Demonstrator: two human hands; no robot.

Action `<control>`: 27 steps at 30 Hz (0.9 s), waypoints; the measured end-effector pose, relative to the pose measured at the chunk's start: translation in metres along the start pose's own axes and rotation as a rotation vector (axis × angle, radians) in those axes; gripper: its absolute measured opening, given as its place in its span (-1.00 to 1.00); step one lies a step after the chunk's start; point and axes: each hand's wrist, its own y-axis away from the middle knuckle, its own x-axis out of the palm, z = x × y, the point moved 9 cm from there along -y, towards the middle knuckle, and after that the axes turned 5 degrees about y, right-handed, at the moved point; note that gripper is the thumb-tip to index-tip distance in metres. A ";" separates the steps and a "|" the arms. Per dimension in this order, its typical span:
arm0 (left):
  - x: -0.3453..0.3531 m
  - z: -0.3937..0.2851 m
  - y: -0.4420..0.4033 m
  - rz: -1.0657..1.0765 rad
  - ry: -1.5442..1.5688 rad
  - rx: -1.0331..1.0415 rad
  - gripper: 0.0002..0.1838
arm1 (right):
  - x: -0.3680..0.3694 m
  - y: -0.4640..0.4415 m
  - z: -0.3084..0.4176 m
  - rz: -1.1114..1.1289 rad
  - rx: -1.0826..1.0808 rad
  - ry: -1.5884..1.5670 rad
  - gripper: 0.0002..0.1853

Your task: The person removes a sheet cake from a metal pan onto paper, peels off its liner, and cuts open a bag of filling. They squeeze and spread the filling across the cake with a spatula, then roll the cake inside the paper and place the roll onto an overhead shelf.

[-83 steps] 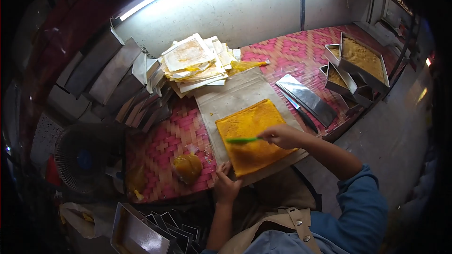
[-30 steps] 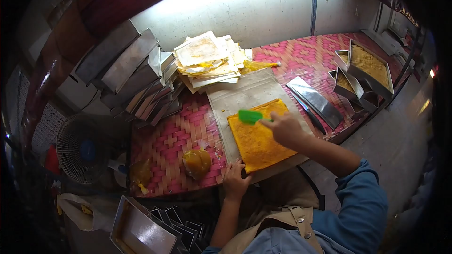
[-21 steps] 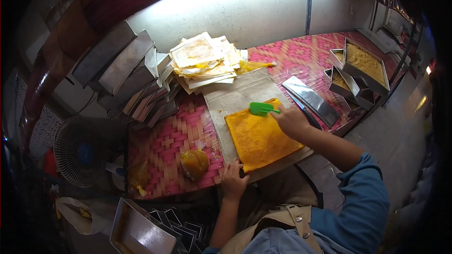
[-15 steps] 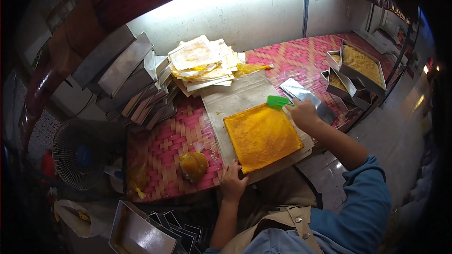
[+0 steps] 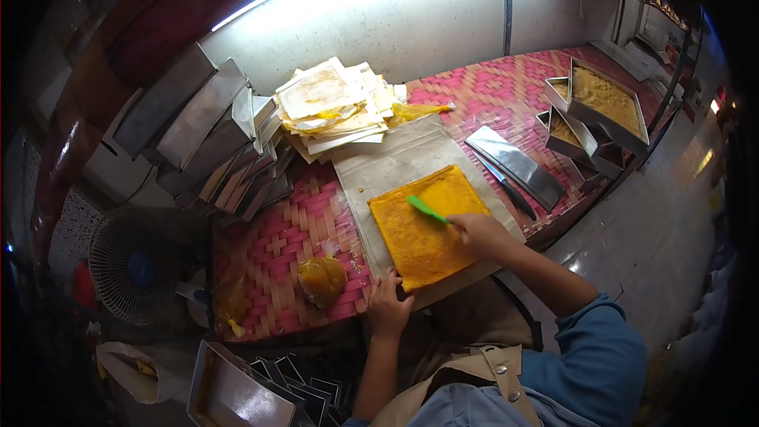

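Note:
A flat square yellow-orange cake (image 5: 427,249) lies on brown paper (image 5: 364,160) on the pink woven-pattern table cover. My right hand (image 5: 482,236) grips the handle of a green spatula (image 5: 425,207), whose blade rests edge-on at the cake's surface, a little above its middle. At the cake's near left corner, my left hand (image 5: 388,300) touches the paper's edge with its fingers apart, holding nothing. Left of that hand sits a tied plastic bag of brown-yellow filling (image 5: 322,281).
Stained paper sheets (image 5: 320,95) are piled at the back. Metal tins (image 5: 202,122) stack at the left above a fan (image 5: 130,265). A knife (image 5: 506,184) and a metal plate (image 5: 518,166) lie right of the cake; filled tins (image 5: 607,100) stand farther right.
The green spatula and my right hand have come back from the cake's far right corner toward its middle. My left hand has stayed at the near left corner.

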 end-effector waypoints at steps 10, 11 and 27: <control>0.001 0.001 -0.002 -0.003 0.053 -0.014 -0.63 | -0.003 -0.040 0.003 0.181 -0.224 -0.098 -0.67; 0.001 0.002 -0.001 -0.012 0.046 -0.020 -0.62 | -0.006 -0.049 -0.002 0.127 -0.217 -0.007 -0.66; 0.000 0.009 0.003 -0.055 0.098 -0.124 -0.39 | 0.017 0.050 0.006 0.634 -0.429 -0.198 -0.59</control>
